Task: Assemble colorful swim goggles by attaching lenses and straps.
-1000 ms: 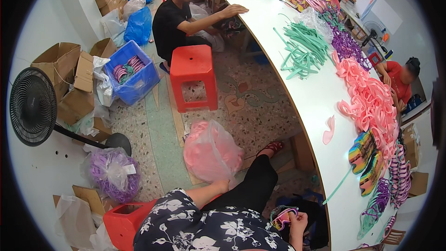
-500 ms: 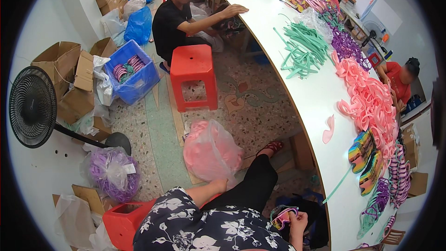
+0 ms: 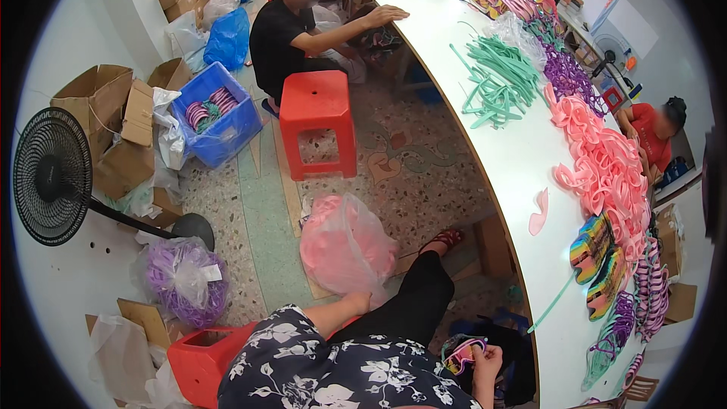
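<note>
In my right hand (image 3: 487, 361), low at the right and below the table's edge, the fingers are pinched on goggles (image 3: 460, 356) with a pink rim and a shiny multicoloured lens. Dark cloth or a bag lies under them. My left hand (image 3: 360, 301) is beside my knee, close to a clear plastic bag of pink pieces (image 3: 347, 246) on the floor. Its fingers are hidden, and I cannot tell whether it touches the bag.
The long white table (image 3: 507, 189) bears green straps (image 3: 500, 79), pink rubber pieces (image 3: 602, 159), purple straps (image 3: 568, 72) and rainbow-lensed goggles (image 3: 591, 246). A red stool (image 3: 314, 106), blue crate (image 3: 219, 132), fan (image 3: 53, 174) and purple bag (image 3: 185, 280) stand left. Co-workers sit around.
The view has shifted very slightly. Both hands, the goggles and the things around them stay in nearly the same places.
</note>
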A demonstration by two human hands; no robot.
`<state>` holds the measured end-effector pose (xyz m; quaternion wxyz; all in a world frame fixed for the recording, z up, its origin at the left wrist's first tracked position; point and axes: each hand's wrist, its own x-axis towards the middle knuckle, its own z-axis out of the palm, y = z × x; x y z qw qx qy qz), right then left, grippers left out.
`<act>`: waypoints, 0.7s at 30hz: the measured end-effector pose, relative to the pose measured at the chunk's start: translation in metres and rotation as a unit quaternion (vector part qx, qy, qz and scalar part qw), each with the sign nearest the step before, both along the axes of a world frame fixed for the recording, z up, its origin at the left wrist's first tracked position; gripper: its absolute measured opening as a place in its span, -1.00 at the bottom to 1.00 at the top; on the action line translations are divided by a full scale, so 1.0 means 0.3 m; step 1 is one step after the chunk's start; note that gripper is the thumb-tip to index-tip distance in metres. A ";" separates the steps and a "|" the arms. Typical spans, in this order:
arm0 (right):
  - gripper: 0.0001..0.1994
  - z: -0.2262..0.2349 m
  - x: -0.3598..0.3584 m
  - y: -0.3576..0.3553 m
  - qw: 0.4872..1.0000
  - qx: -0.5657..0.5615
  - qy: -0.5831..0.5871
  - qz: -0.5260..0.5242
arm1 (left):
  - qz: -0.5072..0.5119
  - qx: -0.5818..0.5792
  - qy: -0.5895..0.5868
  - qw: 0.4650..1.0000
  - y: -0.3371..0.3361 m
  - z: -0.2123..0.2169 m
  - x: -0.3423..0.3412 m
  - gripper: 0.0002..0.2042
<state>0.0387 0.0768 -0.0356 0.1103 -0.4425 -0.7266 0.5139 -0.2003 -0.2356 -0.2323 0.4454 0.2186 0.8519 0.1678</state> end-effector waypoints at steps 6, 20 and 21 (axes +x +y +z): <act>-0.77 0.031 -0.013 -0.016 1.000 -0.012 -0.013 0.001 | 0.018 0.044 0.053 0.997 0.018 -0.284 -0.050 -0.55; -0.75 0.075 -0.020 -0.059 0.998 -0.038 0.009 -0.039 | 0.298 0.146 0.351 0.876 0.185 1.052 -1.343 -0.32; -0.74 0.076 -0.017 -0.060 0.998 -0.043 0.015 -0.044 | 0.298 0.132 0.349 0.879 0.195 1.062 -1.353 -0.32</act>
